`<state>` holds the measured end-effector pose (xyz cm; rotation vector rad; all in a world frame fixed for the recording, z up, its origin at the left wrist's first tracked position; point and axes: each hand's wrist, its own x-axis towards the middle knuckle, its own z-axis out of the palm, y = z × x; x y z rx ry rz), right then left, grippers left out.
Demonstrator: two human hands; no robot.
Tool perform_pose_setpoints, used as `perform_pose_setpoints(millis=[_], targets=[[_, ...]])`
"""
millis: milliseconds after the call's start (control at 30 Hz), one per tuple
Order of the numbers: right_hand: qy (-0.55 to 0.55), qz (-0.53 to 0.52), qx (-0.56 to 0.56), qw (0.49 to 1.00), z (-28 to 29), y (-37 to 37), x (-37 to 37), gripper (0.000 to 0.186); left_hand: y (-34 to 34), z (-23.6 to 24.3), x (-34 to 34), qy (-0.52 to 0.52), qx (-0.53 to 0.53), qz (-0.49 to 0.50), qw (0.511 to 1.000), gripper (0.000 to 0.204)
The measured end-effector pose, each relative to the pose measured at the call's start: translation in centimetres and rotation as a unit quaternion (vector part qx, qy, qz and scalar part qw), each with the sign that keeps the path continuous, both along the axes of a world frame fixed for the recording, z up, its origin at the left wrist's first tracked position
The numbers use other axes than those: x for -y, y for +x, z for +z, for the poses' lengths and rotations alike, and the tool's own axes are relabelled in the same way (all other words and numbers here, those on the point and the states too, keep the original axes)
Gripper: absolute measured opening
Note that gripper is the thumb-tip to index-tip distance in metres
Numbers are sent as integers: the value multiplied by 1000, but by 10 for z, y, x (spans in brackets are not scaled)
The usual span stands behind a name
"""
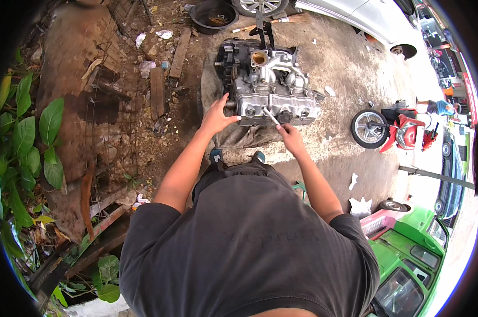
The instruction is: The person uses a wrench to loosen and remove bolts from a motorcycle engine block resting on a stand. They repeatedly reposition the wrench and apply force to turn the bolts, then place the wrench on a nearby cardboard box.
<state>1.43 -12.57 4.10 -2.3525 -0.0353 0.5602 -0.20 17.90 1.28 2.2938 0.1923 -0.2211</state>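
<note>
Dark grey shirt and two bare forearms fill the lower middle, reaching up to an engine block (270, 87) on the ground.

Left hand (216, 116), fingers spread, rests flat against the engine's near left edge, just above centre frame. Right hand (290, 136) is closed around the handle of a metal wrench (271, 116) whose tip meets the engine's front face. Red scooter (402, 129) stands at right, a green vehicle (408, 253) at lower right, and a black basin (213, 15) at top.

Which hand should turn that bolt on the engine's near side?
Probably the right hand: it already grips the metal wrench seated on the engine. The left hand rests on the engine's left edge, bracing it.
</note>
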Motion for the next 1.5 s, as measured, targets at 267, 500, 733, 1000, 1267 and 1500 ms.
perform_pose_setpoints(millis=[267,500,733,1000,1267,1500], targets=[[60,-27,-41,997,-37,-21,-24,58,2,12,4,48,-27,2,998,106],[85,-32,-57,994,-63,-24,-32,59,3,11,3,45,-17,-2,999,105],[66,-19,-86,994,-71,-31,-34,61,2,7,3,46,-13,3,999,105],[68,34,-70,995,-91,-24,-41,67,3,6,2,44,-14,3,999,106],[-96,60,-43,993,-33,-5,-27,62,2,4,2,56,-20,0,998,107],[-135,87,55,985,-12,12,-9,52,3,12,4,38,-48,6,998,106]])
